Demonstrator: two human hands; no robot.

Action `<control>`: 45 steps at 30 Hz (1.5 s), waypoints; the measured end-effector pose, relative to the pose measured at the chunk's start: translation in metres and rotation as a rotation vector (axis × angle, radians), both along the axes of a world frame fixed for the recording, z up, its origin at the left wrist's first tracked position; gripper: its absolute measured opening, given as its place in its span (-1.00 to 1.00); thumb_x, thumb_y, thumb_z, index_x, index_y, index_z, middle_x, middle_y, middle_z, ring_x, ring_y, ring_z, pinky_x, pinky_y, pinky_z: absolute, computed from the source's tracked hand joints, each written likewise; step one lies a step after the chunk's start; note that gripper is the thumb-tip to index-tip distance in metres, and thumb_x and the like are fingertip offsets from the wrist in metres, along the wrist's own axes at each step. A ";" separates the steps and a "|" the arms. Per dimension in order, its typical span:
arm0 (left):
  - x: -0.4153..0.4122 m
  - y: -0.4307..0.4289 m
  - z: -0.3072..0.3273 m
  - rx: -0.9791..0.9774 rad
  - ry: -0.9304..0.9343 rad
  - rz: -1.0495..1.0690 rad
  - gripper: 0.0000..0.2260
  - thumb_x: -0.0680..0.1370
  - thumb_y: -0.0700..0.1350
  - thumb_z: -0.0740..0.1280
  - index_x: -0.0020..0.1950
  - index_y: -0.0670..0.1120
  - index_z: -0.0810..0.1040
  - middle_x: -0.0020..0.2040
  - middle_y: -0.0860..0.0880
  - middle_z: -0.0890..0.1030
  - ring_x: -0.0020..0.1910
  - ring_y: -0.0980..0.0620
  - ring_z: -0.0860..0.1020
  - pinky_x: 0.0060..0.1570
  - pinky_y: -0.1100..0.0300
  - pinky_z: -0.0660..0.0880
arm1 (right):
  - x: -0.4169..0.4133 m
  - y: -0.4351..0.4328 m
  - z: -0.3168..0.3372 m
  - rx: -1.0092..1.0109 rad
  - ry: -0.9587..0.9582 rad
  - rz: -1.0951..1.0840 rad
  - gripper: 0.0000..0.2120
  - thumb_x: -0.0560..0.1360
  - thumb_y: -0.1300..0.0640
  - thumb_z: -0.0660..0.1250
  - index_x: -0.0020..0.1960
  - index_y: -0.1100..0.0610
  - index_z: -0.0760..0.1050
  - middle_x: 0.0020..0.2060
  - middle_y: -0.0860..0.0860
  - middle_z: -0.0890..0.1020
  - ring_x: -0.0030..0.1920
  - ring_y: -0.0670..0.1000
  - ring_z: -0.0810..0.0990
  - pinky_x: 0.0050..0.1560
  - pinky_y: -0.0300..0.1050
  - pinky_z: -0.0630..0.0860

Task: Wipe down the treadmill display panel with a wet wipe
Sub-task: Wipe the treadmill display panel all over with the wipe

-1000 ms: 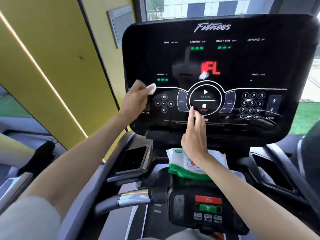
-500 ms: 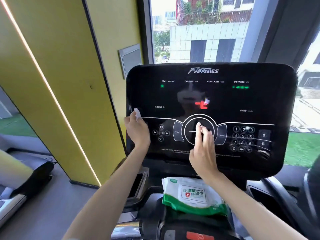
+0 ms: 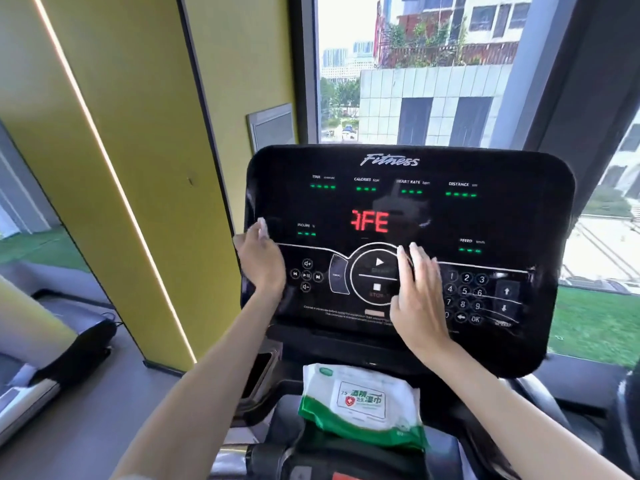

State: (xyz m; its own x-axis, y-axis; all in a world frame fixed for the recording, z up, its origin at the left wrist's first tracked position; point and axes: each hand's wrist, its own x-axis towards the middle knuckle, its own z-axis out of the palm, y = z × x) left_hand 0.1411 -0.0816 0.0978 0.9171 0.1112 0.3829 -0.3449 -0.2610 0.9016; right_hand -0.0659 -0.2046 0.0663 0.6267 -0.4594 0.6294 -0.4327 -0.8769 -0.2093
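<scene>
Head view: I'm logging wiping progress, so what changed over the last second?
The left hand, gripping the wet wipe, shifted slightly left to the left edge of the display panel. The right hand moved its flat fingers from the stop button up and right, to the right rim of the round control. The red readout changed from FL to FE. The wipe pack stayed on the console below.

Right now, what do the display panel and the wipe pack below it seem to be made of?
The display panel looks like glossy black plastic or glass: faint reflections show on it. The wipe pack looks like soft printed plastic film: it sags and wrinkles.
</scene>
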 end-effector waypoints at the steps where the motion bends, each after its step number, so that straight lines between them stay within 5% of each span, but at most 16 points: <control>1: -0.003 -0.006 0.000 0.027 0.019 0.009 -0.73 0.63 -0.17 0.10 0.23 -0.11 0.52 0.12 -0.08 0.44 -0.27 0.11 0.41 -0.17 0.26 0.30 | -0.003 -0.003 0.002 0.000 -0.006 -0.006 -0.30 0.31 0.47 0.23 0.44 0.31 0.19 0.40 0.28 0.26 0.45 0.20 0.17 0.46 0.16 0.06; 5: -0.040 -0.052 0.007 0.034 0.000 -0.009 -0.75 0.62 -0.21 0.12 0.27 -0.15 0.42 0.17 -0.14 0.42 -0.07 -0.14 0.53 -0.10 0.08 0.43 | -0.019 -0.016 0.002 -0.001 -0.031 -0.019 -0.31 0.32 0.47 0.24 0.44 0.28 0.21 0.40 0.28 0.26 0.45 0.18 0.16 0.47 0.14 0.02; 9: -0.090 -0.104 0.021 -0.054 0.049 -0.182 -0.69 0.57 -0.25 0.14 0.32 -0.18 0.35 0.25 -0.24 0.41 0.17 -0.20 0.42 0.13 0.01 0.40 | -0.035 -0.029 0.001 0.027 -0.041 -0.058 -0.30 0.31 0.49 0.25 0.43 0.27 0.23 0.41 0.27 0.24 0.45 0.19 0.17 0.47 0.15 0.02; 13: -0.148 -0.133 0.016 0.173 -0.496 -0.542 -0.82 0.49 -0.42 0.24 0.01 -0.25 0.55 -0.17 -0.21 0.51 -0.16 -0.18 0.49 -0.15 0.01 0.49 | -0.048 -0.038 -0.003 0.067 -0.042 -0.099 -0.30 0.32 0.47 0.26 0.44 0.29 0.20 0.44 0.23 0.22 0.47 0.17 0.14 0.48 0.13 0.00; 15: -0.156 -0.127 0.013 0.230 -0.614 -0.758 -0.80 0.49 -0.39 0.31 0.03 -0.20 0.64 -0.19 -0.16 0.48 -0.21 -0.04 0.49 -0.16 0.13 0.49 | -0.053 -0.039 -0.006 0.079 -0.032 -0.113 -0.26 0.29 0.48 0.26 0.45 0.31 0.16 0.45 0.22 0.21 0.47 0.16 0.12 0.47 0.15 0.03; 20: -0.101 -0.084 0.025 -0.109 -0.422 -0.324 -0.84 0.54 -0.28 0.29 0.05 -0.12 0.62 -0.14 0.04 0.41 -0.22 0.30 0.42 -0.18 0.53 0.33 | -0.060 -0.042 -0.009 0.094 -0.009 -0.120 -0.24 0.31 0.47 0.27 0.47 0.30 0.13 0.45 0.22 0.21 0.47 0.16 0.14 0.46 0.15 0.07; 24: -0.047 -0.058 0.025 -0.107 0.008 0.021 -0.77 0.61 -0.23 0.12 0.16 -0.14 0.51 0.09 -0.09 0.40 -0.19 0.02 0.46 -0.15 0.18 0.40 | -0.060 -0.045 -0.007 0.112 -0.038 -0.131 -0.25 0.32 0.46 0.26 0.47 0.29 0.13 0.46 0.21 0.19 0.48 0.14 0.10 0.47 0.12 0.01; 26: -0.051 -0.066 0.019 -0.016 0.071 0.040 -0.75 0.59 -0.27 0.11 0.21 -0.14 0.47 0.16 -0.13 0.40 -0.08 -0.11 0.51 -0.14 0.12 0.37 | -0.060 -0.043 -0.006 0.105 -0.033 -0.121 -0.27 0.32 0.45 0.26 0.46 0.29 0.15 0.46 0.21 0.20 0.48 0.14 0.10 0.47 0.13 0.02; 29: -0.088 -0.093 0.005 0.087 -0.131 -0.052 -0.74 0.54 -0.33 0.20 0.22 -0.17 0.47 0.09 -0.17 0.45 -0.06 -0.14 0.53 -0.16 0.13 0.40 | -0.057 -0.039 -0.010 0.085 -0.011 -0.091 -0.29 0.32 0.44 0.28 0.44 0.29 0.20 0.45 0.23 0.22 0.48 0.14 0.12 0.46 0.15 0.04; 34: -0.152 -0.103 -0.024 0.257 -0.603 -0.720 -0.70 0.48 -0.39 0.24 0.14 -0.17 0.60 -0.11 -0.10 0.47 -0.16 0.06 0.50 -0.16 0.16 0.50 | -0.053 -0.032 -0.015 0.081 -0.001 -0.042 -0.27 0.30 0.45 0.25 0.46 0.31 0.16 0.46 0.22 0.19 0.49 0.12 0.10 0.47 0.16 0.01; 36: -0.150 -0.088 -0.025 0.090 -0.577 -0.652 -0.69 0.48 -0.41 0.25 0.12 -0.13 0.61 -0.12 -0.03 0.45 -0.16 0.21 0.45 -0.14 0.30 0.46 | -0.054 -0.032 -0.016 0.091 -0.010 -0.041 -0.24 0.30 0.46 0.25 0.47 0.31 0.12 0.47 0.21 0.18 0.49 0.11 0.08 0.48 0.14 -0.02; 39: -0.108 -0.059 -0.016 -0.085 -0.396 -0.284 -0.79 0.54 -0.34 0.22 0.09 -0.18 0.58 -0.10 -0.02 0.41 -0.15 0.25 0.43 -0.08 0.21 0.47 | -0.055 -0.032 -0.016 0.085 -0.013 -0.046 -0.25 0.31 0.46 0.24 0.47 0.32 0.11 0.46 0.21 0.20 0.49 0.12 0.10 0.47 0.14 -0.01; 45: -0.045 -0.030 -0.022 -0.082 0.078 0.052 -0.80 0.63 -0.19 0.12 0.14 -0.23 0.47 0.06 -0.13 0.38 -0.17 -0.02 0.41 -0.09 0.15 0.39 | -0.053 -0.029 -0.020 0.111 -0.021 -0.093 -0.23 0.25 0.46 0.28 0.44 0.34 0.16 0.44 0.23 0.24 0.47 0.16 0.16 0.46 0.18 0.04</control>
State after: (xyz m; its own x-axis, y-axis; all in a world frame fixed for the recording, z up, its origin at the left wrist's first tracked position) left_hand 0.0959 -0.1113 0.0761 0.9358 0.1877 0.2984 -0.2607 -0.2014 0.9442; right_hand -0.1190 -0.2339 0.0466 0.5652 -0.5827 0.5840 -0.5057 -0.8040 -0.3128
